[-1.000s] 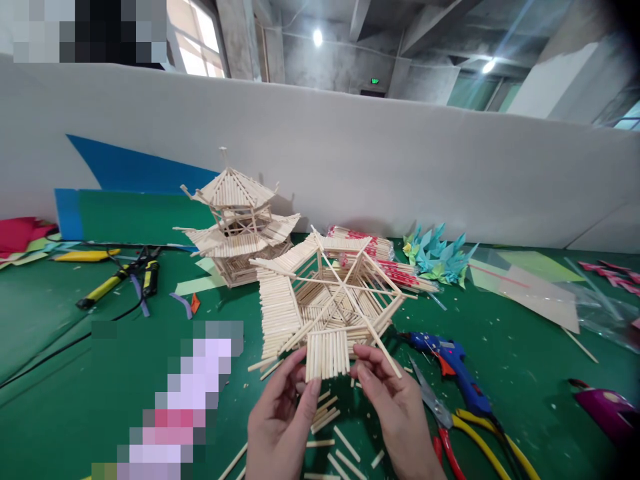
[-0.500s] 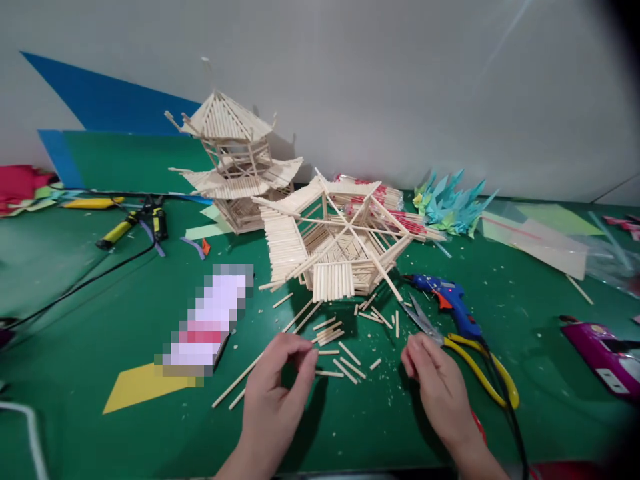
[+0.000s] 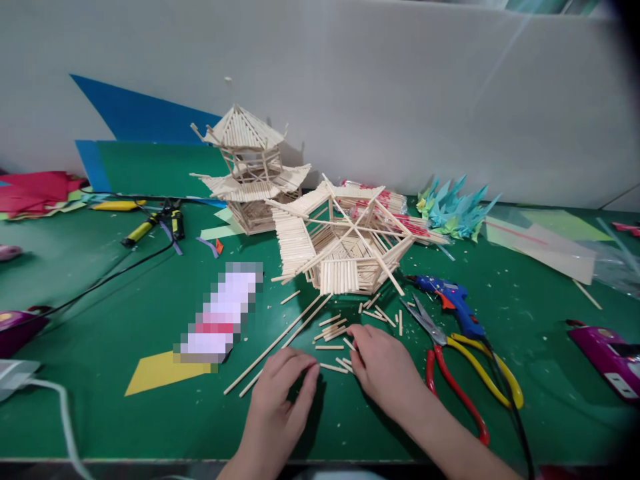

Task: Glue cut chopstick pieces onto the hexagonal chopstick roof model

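My left hand (image 3: 285, 397) is low at centre, thumb and forefinger pinched together near the end of a short wooden stick (image 3: 334, 368). Whether anything is between those fingertips I cannot make out. My right hand (image 3: 385, 367) reaches in over loose cut sticks (image 3: 335, 331), forefinger and thumb slightly apart, its tips at the sticks. Behind them stands a six-sided stick frame (image 3: 340, 275), partly covered by rows of sticks, with long sticks crossing over its top. Two long sticks (image 3: 275, 352) lie slanting left of my hands.
Right of my hands lie red-and-yellow-handled cutters (image 3: 437, 337) with open blades, and a blue glue gun (image 3: 453, 300) with a cable. A stick pagoda (image 3: 250, 170) stands behind left. A blurred-out flat object (image 3: 225, 313) lies on yellow paper (image 3: 150, 373). Bagged sticks (image 3: 395, 200) lie behind the frame.
My right hand has moved left from beside the cutters to the loose sticks, uncovering the red handle. My left hand keeps its pinch. The view has shifted slightly.
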The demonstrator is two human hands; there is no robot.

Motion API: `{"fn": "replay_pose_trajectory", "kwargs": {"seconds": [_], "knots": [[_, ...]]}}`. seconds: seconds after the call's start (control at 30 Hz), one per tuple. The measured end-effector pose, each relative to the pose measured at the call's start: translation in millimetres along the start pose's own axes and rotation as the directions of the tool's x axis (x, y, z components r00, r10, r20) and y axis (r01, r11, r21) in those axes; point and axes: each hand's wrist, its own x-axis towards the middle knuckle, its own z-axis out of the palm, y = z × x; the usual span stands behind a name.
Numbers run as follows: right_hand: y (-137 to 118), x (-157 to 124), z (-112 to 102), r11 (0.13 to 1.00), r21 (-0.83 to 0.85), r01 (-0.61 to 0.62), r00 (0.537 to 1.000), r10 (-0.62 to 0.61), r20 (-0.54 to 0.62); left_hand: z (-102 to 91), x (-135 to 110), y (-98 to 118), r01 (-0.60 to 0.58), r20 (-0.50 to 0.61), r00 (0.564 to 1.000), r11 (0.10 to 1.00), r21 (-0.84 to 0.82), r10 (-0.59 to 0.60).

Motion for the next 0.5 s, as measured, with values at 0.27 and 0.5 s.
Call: {"fn": "replay_pose_trajectory", "kwargs": {"seconds": [0.27, 0.5], "knots": [[3, 17, -13, 0.996, -0.087, -0.037, 0.991, 0.048, 0.129, -9.3, 0, -4, 0.019, -0.031, 0.999, 1.0, 0.01, -0.018], [17, 17, -13, 0.904, 0.415, -0.104, 0.992, 0.063, 0.11, 3.6, 3, 2, 0.107, 0.056, 0.993, 0.982, -0.155, -0.1]]}}
